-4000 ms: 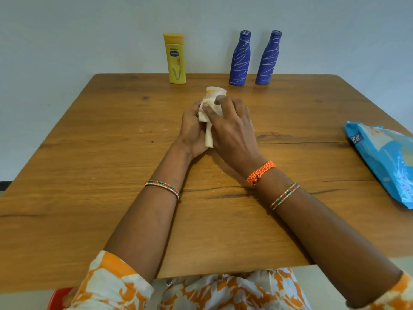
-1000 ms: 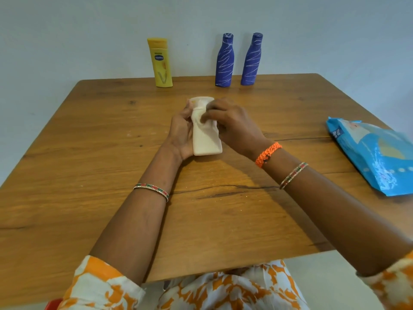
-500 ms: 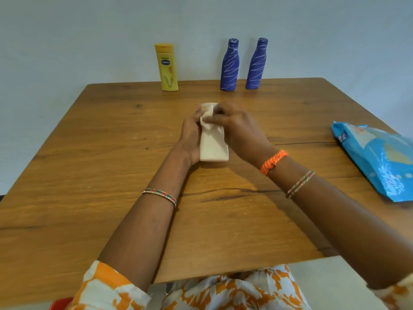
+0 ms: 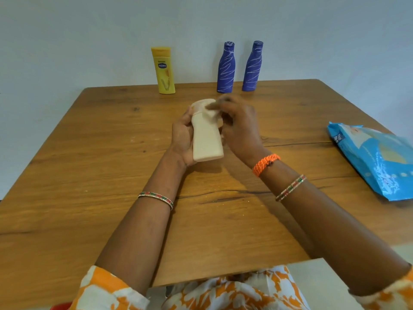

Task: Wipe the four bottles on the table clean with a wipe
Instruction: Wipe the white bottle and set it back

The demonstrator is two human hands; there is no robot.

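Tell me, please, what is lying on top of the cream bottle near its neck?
A folded white wipe lies on the cream bottle near its neck, pinched by the right hand. The left hand grips the bottle's side. The neck under the wipe is hidden.

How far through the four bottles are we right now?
Nothing shows as finished. In hand: the left hand grips the cream bottle while the right hand rubs a wipe near its cap. Left, by the look of it: the yellow bottle and two blue bottles standing at the far edge; whether any was wiped cannot be told.
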